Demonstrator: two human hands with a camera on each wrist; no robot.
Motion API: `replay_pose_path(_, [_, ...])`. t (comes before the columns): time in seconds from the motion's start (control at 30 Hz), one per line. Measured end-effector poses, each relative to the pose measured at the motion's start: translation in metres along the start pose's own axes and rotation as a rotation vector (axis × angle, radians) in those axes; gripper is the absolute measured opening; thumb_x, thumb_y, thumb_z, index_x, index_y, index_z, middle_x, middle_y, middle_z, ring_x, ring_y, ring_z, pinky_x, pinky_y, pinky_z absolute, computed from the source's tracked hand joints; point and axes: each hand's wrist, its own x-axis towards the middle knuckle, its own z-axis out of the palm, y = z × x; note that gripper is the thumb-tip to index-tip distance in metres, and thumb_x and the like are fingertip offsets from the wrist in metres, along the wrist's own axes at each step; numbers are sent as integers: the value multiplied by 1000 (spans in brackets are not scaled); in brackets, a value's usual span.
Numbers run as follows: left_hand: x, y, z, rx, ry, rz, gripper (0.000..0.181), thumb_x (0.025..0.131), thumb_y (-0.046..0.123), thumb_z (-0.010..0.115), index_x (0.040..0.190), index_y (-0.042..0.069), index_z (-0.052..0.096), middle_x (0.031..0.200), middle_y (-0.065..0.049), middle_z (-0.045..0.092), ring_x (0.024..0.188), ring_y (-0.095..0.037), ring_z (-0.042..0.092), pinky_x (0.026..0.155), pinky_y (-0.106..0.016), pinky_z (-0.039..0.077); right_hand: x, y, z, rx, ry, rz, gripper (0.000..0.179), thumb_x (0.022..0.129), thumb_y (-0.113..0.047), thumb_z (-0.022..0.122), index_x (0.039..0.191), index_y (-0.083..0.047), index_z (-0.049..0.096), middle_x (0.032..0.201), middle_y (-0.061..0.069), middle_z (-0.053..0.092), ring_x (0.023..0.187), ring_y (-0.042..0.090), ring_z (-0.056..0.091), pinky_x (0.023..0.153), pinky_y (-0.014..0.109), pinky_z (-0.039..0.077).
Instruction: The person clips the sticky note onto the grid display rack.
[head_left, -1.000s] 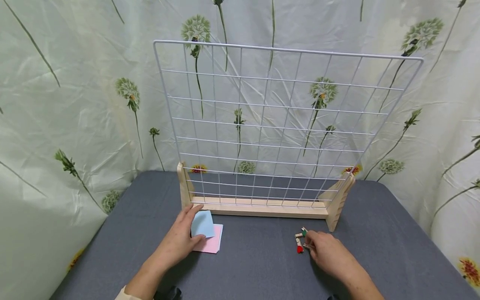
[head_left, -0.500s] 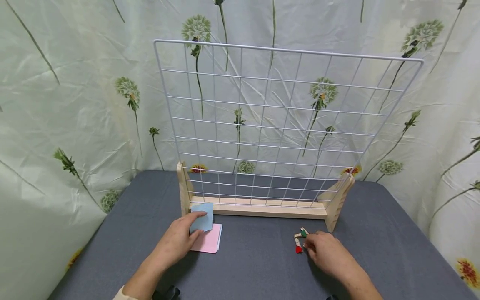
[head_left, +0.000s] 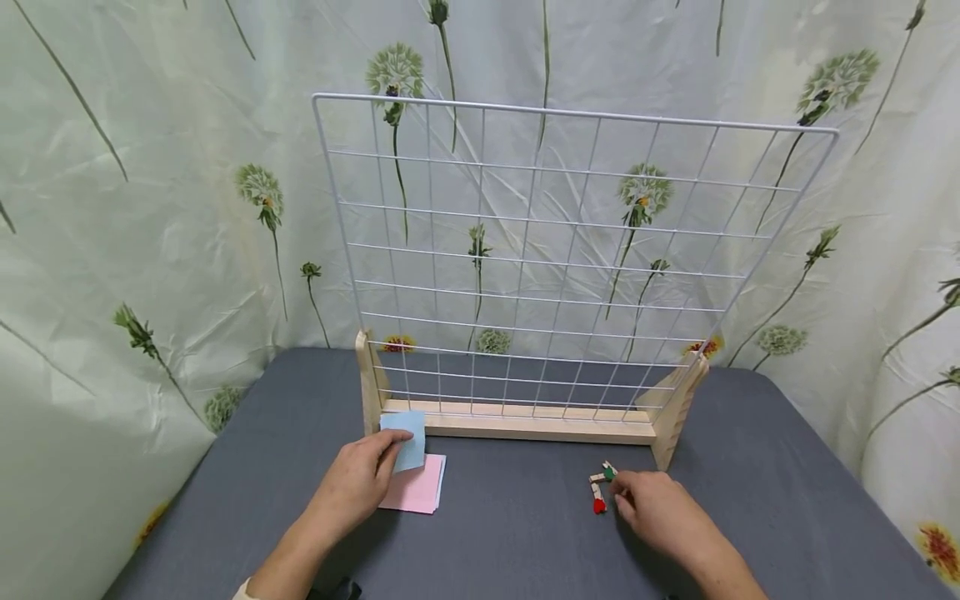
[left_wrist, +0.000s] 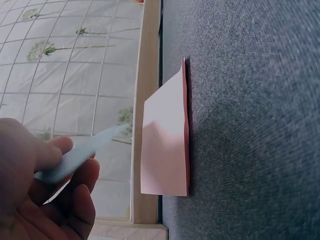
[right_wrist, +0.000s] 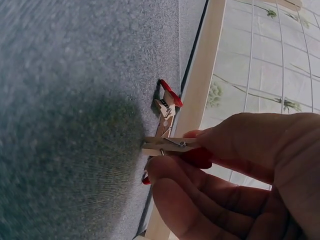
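1. Nearest us: cream sleeve edge point(head_left: 243, 592) at the left forearm, plus a black object point(head_left: 347, 589) cut off by the bottom of the head view; can't tell what it is.
2. Left hand point(head_left: 347, 483): pinching a light blue sheet point(head_left: 415, 452), thumb on one face, fingers on the other. We see the sheet in the air, tilted, apart from the pink stack.
3. Right hand point(head_left: 662, 510): thumb and fingers pinching a small wooden clothespin point(right_wrist: 165, 144); red piece point(right_wrist: 197, 158) by the fingertips. Can't tell if the pin's tip touches the table.
4. Pink stack point(head_left: 415, 492): flat on the grey table point(head_left: 517, 525), below the blue sheet, bluish edge showing at its right side.
5. Loose clothespins point(head_left: 597, 492): on the table, just beside the right fingertips; we make out red and green pieces.
6. Wooden base point(head_left: 517, 427): behind both hands, holding the white wire grid point(head_left: 545, 109) up.
7. Farthest: pale cloth point(head_left: 180, 225), dandelion print, behind the grid.
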Motion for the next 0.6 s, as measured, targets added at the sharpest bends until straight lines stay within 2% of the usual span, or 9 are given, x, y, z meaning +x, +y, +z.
replay_pose_path(0.1, [-2,-1,2,-16,24,22,27,96,-2,64,115,14,73,107,-5,77,81,-14,66,73,-35,54,-3,3,0,4,-4,5,16,88,-11,77,79,-21,68,68,-12,60,62,4,49,60,29,44])
replay_pose_path(0.23, [-1,0,2,-35,53,44,50,92,-7,64,136,17,61,99,-15,76,73,-15,59,68,-34,50,-5,6,-1,4,39,-18,18,88,-13,78,79,-23,67,68,-13,59,61,3,48,59,28,43])
replay_pose_path(0.37, [-1,1,2,-41,72,37,68,91,-6,67,151,15,43,101,-24,75,75,-19,66,69,-42,55,-5,6,-3,34,41,-26,16,85,-9,79,82,-21,68,68,-12,59,60,3,47,58,27,42])
replay_pose_path(0.43, [-1,1,2,-54,75,28,66,92,-5,67,150,10,40,104,-27,75,80,-25,71,72,-46,57,-4,5,-5,61,11,-8,16,83,-6,79,84,-19,68,67,-11,59,60,3,48,57,26,42])
replay_pose_path(0.5, [-1,1,3,-75,79,14,56,93,-4,66,143,5,42,115,-29,72,91,-33,75,75,-49,57,-4,5,-6,77,-16,10,16,82,-4,79,85,-17,69,67,-10,61,60,3,50,58,26,44])
replay_pose_path(0.6, [-2,2,3,-103,83,-7,38,96,-2,64,129,3,47,121,-33,68,105,-43,72,81,-54,57,-4,5,-7,81,-35,27,16,83,-3,79,86,-16,70,68,-9,62,61,5,52,58,27,45])
